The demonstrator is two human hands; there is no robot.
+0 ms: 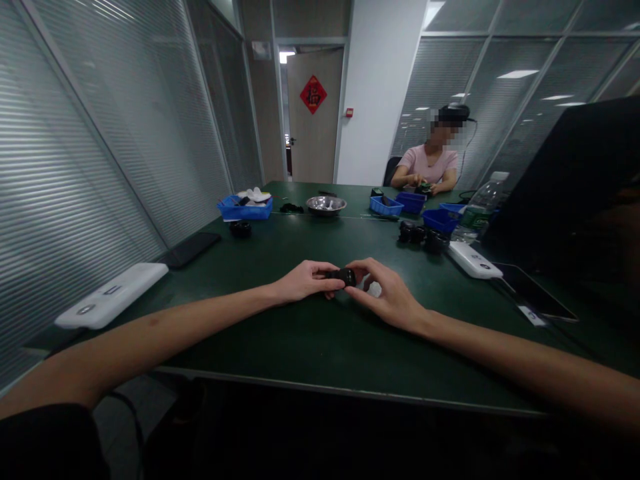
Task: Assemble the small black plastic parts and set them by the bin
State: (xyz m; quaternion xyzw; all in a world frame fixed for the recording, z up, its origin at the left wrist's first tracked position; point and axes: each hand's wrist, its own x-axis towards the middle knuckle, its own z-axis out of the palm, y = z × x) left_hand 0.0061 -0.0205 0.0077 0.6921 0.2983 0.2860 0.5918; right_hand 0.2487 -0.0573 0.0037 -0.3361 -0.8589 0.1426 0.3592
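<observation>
Over the middle of the green table, a small black rounded part sits between my two hands. My left hand has its thumb and fingers closed on the part from the left. From the right, my right hand pinches the part's other end with thumb and index finger. Fingers cover much of the part, so its exact kind does not show. A small whitish, see-through thing shows within the curve of my right hand; I cannot tell whether the hand touches it.
Beyond my hands stand a metal bowl, a blue basket of parts, and several blue bins. Black parts lie nearer, at right. A water bottle and white power bank flank them. Across sits another person.
</observation>
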